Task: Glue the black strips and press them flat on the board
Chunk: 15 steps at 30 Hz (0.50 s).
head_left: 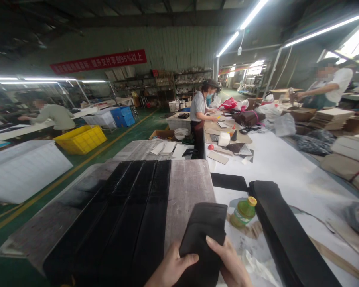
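Observation:
Between my two hands is a long black strip of sheet material [208, 219], its far end rounded and bent upward. My left hand [175, 265] grips its left edge, thumb lying on top. On the right edge my right hand [227, 257] does the same, and the fingers beneath are hidden. To the left, several wide black strips [131, 211] lie side by side on a grey board [191, 183]. A stack of long black strips [287, 227] rests on the white table to the right. Another black piece [229, 181] lies flat beyond my right hand.
A green bottle with a yellow cap [243, 212] stands right of my hands on the white table [272, 159]. Farther along are a red ball [210, 147] and card pieces. One person [199, 107] works ahead, others at both sides. A yellow bin [80, 139] stands left.

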Motion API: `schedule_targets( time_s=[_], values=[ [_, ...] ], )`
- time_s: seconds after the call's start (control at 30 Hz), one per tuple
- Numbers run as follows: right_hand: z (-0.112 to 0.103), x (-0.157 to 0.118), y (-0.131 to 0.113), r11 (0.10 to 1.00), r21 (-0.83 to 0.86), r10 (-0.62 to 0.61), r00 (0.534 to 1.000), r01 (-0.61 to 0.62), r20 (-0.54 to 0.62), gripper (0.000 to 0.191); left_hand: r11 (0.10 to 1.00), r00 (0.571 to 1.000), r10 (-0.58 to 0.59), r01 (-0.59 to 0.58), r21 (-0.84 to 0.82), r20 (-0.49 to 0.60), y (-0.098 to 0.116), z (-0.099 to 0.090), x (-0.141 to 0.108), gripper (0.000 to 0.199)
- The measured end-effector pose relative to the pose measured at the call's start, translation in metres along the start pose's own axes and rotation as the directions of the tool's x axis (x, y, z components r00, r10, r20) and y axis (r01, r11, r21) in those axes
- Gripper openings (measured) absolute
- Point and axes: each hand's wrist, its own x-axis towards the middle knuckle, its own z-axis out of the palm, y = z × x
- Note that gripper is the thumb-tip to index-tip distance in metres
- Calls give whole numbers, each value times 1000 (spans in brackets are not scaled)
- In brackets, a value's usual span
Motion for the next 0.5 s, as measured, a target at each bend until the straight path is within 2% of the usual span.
schedule_targets(
  time_s=[0.07,0.17,0.23,0.27,0.3,0.33,0.37,0.43,0.5],
  values=[
    [-2,1,-5,999,-12,41,999,-41,21,46,1000,999,-7,7,-8,39,2,1,1,47],
    [0,1,-6,962,-221,-163,987,162,11,34,998,999,-37,36,-42,-14,4,-2,5,54],
    [2,1,-4,909,-268,-320,947,319,42,29,997,1000,1,1,-72,21,3,-6,6,62],
    [2,0,-2,905,-245,-347,936,349,53,29,997,998,21,-16,-72,62,2,-9,6,64],
    [3,-1,0,924,-198,-326,944,328,45,31,998,995,23,-17,-65,94,-1,-12,4,64],
    [4,-1,1,957,-134,-256,966,257,19,33,999,995,-1,6,-50,105,-4,-14,3,63],
    [4,-1,3,987,-58,-148,989,148,-12,35,998,995,-43,46,-34,87,-7,-16,1,61],
    [5,0,5,995,92,53,997,-48,-51,40,993,993,-120,120,-15,16,-14,-19,-3,60],
    [5,2,8,986,141,99,993,-90,-61,47,990,990,-139,139,-9,-33,-20,-19,-4,60]
  ],
)
